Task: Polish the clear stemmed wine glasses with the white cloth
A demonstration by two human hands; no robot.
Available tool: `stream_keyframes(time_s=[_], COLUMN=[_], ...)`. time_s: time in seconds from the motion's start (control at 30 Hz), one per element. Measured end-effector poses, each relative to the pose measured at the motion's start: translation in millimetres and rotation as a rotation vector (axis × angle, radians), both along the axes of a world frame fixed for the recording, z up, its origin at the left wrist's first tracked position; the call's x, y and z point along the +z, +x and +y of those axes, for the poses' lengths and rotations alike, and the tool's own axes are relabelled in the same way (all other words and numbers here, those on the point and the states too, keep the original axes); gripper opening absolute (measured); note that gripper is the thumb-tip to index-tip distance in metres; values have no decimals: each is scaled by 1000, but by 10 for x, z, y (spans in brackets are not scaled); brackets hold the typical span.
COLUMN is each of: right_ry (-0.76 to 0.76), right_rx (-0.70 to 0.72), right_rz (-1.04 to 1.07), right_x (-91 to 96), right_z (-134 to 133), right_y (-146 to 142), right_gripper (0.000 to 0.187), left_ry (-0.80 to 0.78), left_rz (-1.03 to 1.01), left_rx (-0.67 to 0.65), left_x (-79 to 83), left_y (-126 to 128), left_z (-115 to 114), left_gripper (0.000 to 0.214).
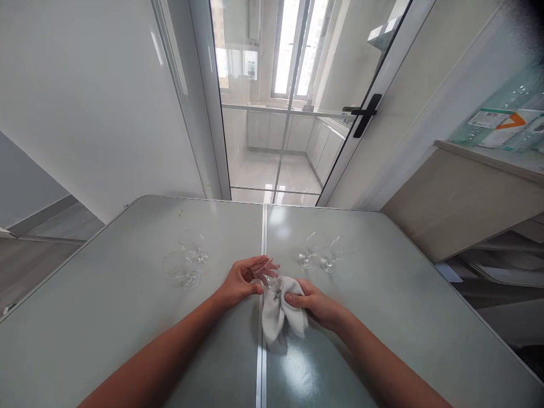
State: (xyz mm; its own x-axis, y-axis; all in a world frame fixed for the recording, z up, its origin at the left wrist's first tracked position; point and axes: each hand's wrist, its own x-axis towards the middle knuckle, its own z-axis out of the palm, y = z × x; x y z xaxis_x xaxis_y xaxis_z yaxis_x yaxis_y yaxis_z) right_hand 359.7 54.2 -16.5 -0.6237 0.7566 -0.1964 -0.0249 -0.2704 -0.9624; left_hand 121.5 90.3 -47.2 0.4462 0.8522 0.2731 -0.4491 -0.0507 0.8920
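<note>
Over the table's centre seam, my left hand (240, 281) curls its fingers around the bowl of a clear stemmed glass (263, 265). A white cloth (273, 318) is bunched at the glass's lower part and hides most of its stem and foot. My right hand (313, 301) grips this cloth, thumb on top, with loose folds hanging below. Two more stemmed glasses lie to the left, a nearer one (191, 280) and a farther one (199, 258). On the right are another two, side by side: one glass (305, 260) and its neighbour (328, 264).
The pale grey-green table (127, 317) has a metal strip (259, 374) down its middle. Beyond its far edge stands a glass door (283, 153) with a black handle (366, 115). A shelf (488, 156) at the right holds wrapped plastic bottles (501, 124).
</note>
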Motion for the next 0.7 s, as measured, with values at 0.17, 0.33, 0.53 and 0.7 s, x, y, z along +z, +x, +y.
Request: stream_keyframes(time_s=[0.17,0.33,0.53,0.7], right_ry=[290,620,793,661], right_rx=[-212,-519,-513,-248], right_rz=[-147,-264,-265,-367], right_x=[-37,8,39,-119], right_z=[-14,-69,-58,-32], right_y=[-59,-68,-31,-120], right_gripper=[34,28,8,18], left_ry=[-10,-17,-27,-16], left_rz=[11,23,57,102], left_rx=[51,149,226,181], left_x=[-25,-68,-117,-130], left_y=[-14,-19,-36,-42], left_z=[28,58,71,58], left_gripper=[74,74,73,73])
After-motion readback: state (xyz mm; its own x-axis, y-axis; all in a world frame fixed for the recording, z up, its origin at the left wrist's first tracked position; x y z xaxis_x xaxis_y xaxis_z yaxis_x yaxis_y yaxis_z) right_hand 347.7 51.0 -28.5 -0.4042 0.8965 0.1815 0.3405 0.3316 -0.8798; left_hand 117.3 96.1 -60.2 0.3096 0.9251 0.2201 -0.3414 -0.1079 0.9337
